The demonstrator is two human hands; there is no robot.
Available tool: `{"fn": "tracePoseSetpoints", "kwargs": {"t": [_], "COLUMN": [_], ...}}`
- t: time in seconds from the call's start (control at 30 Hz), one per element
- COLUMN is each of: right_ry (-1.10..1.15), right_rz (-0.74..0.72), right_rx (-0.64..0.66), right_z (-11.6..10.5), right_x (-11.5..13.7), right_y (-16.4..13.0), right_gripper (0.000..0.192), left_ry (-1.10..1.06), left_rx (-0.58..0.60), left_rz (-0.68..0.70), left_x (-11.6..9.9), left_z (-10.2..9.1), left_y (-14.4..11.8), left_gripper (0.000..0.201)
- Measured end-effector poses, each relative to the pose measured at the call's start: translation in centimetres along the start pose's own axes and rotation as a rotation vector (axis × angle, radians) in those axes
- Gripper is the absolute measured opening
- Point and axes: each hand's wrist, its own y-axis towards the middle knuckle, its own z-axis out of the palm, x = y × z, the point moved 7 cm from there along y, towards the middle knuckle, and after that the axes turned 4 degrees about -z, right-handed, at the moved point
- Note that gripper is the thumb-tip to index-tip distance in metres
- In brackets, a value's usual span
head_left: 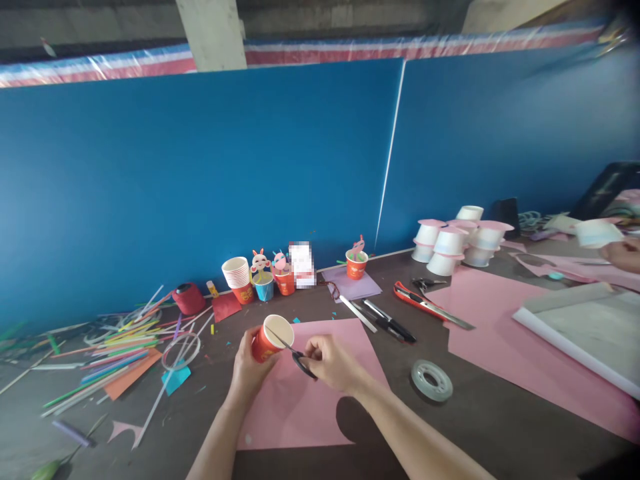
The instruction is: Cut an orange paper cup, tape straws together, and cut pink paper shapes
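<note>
**Scissors at the cup's rim**

My left hand [249,365] wraps the red paper cup [270,339], mouth tilted up and right. My right hand [330,360] grips 1 pair of scissors [293,350], blades pointing left into the rim, above the pink sheet [300,407].

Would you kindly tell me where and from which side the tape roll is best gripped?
The tape roll lies flat on bare table, right of the right hand. Probably come from above, pinching the ring across its rim, or one finger in the hole, one outside.
</note>
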Motion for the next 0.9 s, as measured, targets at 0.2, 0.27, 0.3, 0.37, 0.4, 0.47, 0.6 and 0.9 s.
{"fn": "tracePoseSetpoints", "kwargs": {"t": [0.2,0.27,0.3,0.37,0.4,0.47,0.6,0.9], "right_ry": [0.465,0.404,0.325,0.147,0.080,0.019,0.229,0.217], "right_rz": [0.273,0.259,0.225,0.122,0.067,0.004,0.184,0.171], "right_rx": [0.249,0.225,0.184,0.079,0.029,-0.028,0.109,0.120], "right_z": [1.7,1.6,1.3,0.6,0.4,0.1,1.0,0.9], "right_x": [-1.1,-1.2,-1.2,-1.1,-0.9,-0.6,-1.3,-0.9], "right_y": [0.0,0.0,0.1,0.2,0.2,0.2,0.2,0.1], "right_gripper": [0.022,0.023,0.023,0.025,0.026,0.027,0.023,0.024], "left_ry": [-0.025,-0.017,-0.010,0.003,0.009,0.014,0.000,0.013], "left_rx": [-0.004,0.002,0.005,0.010,0.008,-0.001,0.000,0.005], "left_rz": [-0.022,-0.020,-0.019,-0.018,-0.016,-0.014,-0.024,-0.015], "left_x": [-0.3,-0.3,-0.2,-0.1,-0.1,-0.2,-0.4,-0.3], "left_z": [0.0,0.1,0.1,0.1,0.0,-0.1,0.0,0.1], "left_y": [0.0,0.0,0.0,-0.1,-0.1,-0.1,-0.1,-0.1], "left_gripper": [0.048,0.047,0.047,0.046,0.045,0.045,0.046,0.046]}}
